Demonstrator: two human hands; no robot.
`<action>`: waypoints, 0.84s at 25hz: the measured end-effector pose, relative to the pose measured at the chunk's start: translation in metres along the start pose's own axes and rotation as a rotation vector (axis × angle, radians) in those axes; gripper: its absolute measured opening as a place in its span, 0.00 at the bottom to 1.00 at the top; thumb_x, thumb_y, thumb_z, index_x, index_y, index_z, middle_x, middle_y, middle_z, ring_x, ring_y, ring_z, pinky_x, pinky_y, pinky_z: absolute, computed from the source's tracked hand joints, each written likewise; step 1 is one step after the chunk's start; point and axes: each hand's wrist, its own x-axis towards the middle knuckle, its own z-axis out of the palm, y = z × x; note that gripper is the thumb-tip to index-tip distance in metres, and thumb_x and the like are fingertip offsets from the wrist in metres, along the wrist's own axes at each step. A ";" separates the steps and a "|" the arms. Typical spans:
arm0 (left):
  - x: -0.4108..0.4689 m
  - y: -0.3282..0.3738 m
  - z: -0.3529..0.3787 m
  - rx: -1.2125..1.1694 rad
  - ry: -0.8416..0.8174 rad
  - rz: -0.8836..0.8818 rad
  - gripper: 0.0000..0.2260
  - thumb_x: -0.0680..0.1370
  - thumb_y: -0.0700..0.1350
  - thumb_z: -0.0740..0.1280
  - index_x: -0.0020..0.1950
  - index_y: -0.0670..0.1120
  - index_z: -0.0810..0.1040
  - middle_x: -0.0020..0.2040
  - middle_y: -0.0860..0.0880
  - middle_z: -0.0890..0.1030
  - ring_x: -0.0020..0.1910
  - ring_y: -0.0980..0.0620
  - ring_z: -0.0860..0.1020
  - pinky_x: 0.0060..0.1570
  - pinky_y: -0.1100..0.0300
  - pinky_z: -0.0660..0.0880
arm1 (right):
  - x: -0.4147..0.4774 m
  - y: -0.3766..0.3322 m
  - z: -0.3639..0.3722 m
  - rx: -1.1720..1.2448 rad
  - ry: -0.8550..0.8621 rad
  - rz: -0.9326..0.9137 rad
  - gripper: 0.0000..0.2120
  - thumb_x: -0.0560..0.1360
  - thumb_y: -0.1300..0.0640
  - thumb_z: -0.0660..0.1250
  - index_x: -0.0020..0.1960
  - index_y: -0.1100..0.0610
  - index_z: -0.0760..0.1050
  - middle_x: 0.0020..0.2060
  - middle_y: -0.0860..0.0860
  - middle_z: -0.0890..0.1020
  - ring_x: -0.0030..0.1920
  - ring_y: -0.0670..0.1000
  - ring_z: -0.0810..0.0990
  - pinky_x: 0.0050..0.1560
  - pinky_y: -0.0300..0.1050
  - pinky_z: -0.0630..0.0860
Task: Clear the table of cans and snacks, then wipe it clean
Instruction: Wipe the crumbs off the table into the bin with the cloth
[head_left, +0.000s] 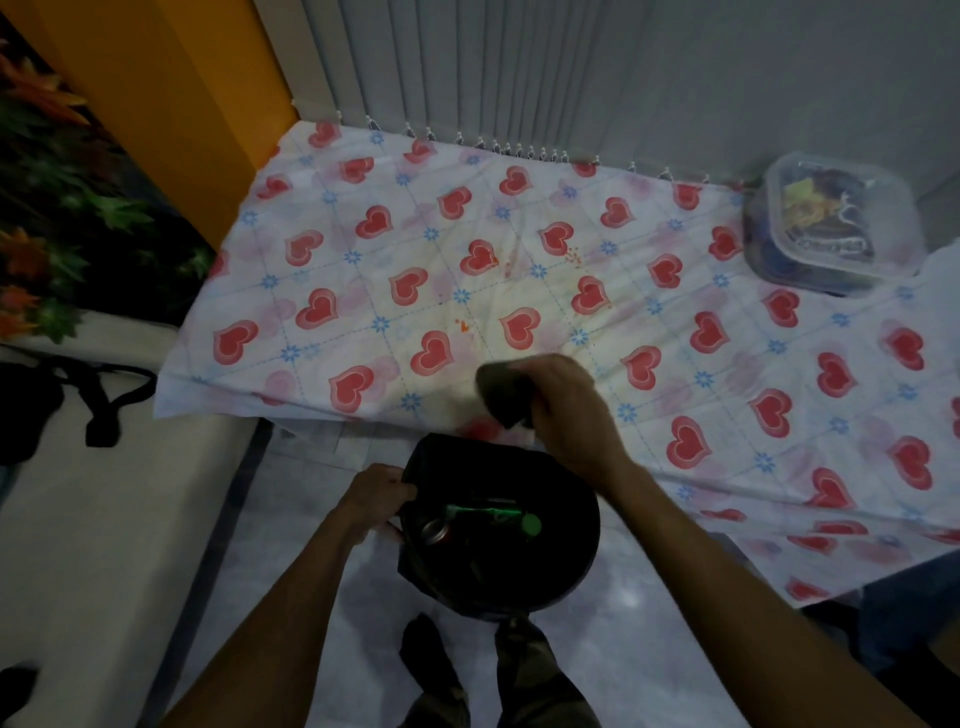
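Note:
The table (701, 312) wears a white cloth with red hearts; small orange crumbs (571, 255) and specks lie near its middle. My right hand (563, 402) grips a dark cloth (501, 389) at the table's near edge. Just below that edge, my left hand (382, 493) holds the rim of a black rubbish bag (566, 551). Inside the bag lie a can (435, 530) and a green bottle (493, 517).
A clear lidded plastic box (831, 228) with things inside sits at the table's far right. Vertical blinds (467, 67) hang behind the table. An orange wall and leafy plants (62, 208) stand left. A black strap (104, 405) lies on a pale surface at left. Tiled floor below.

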 end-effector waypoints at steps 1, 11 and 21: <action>0.000 -0.001 0.001 0.000 0.002 0.000 0.08 0.76 0.36 0.69 0.51 0.34 0.83 0.50 0.35 0.84 0.46 0.39 0.84 0.35 0.47 0.85 | 0.015 0.013 -0.010 -0.005 0.056 0.049 0.17 0.77 0.61 0.62 0.64 0.52 0.77 0.57 0.53 0.83 0.57 0.54 0.79 0.60 0.53 0.76; 0.003 -0.005 0.002 -0.004 0.025 0.015 0.08 0.75 0.37 0.69 0.50 0.35 0.84 0.48 0.37 0.85 0.46 0.40 0.85 0.37 0.45 0.85 | -0.009 0.029 0.033 -0.215 -0.209 0.307 0.20 0.74 0.57 0.65 0.66 0.55 0.72 0.59 0.62 0.76 0.56 0.66 0.73 0.50 0.57 0.76; -0.002 -0.011 -0.003 0.017 -0.007 0.048 0.07 0.76 0.37 0.69 0.50 0.36 0.84 0.47 0.38 0.85 0.45 0.41 0.85 0.36 0.46 0.85 | -0.097 -0.054 0.068 -0.117 -0.323 0.139 0.21 0.75 0.55 0.59 0.68 0.50 0.72 0.59 0.55 0.78 0.60 0.59 0.75 0.49 0.55 0.80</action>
